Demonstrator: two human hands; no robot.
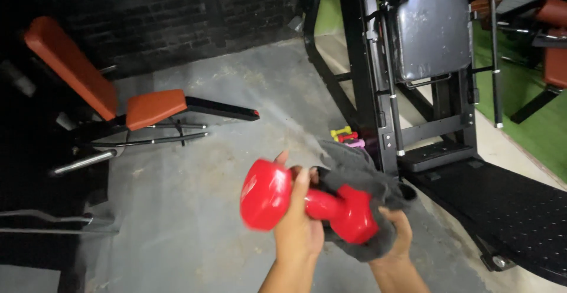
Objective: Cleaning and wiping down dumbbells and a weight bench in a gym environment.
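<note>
Your left hand (299, 222) grips the red dumbbell (307, 203) by its narrow handle, the fingers (298, 188) curled over the bar from the near side, with the larger round head just to the left of your fingertips and the other head to their right. Your right hand (394, 234) cups a dark grey cloth (360, 181) from below; the fingers are buried in the fabric, closed on it, and the cloth is pressed against the right-hand head of the dumbbell, wrapping part of it. The cloth rises in a loose fold above and beyond both hands. The dumbbell lies tilted, its left head slightly higher and somewhat blurred.

Beyond your fingertips, on the grey concrete floor (195, 210), small yellow and pink dumbbells (345, 136) lie at the foot of a black weight machine (413, 69) with a dark padded back. A black textured platform (508, 210) extends to the right of your right hand. Far to the left of your left hand stands an adjustable bench with orange pads (118, 101). Green turf (531, 122) shows at the far right.
</note>
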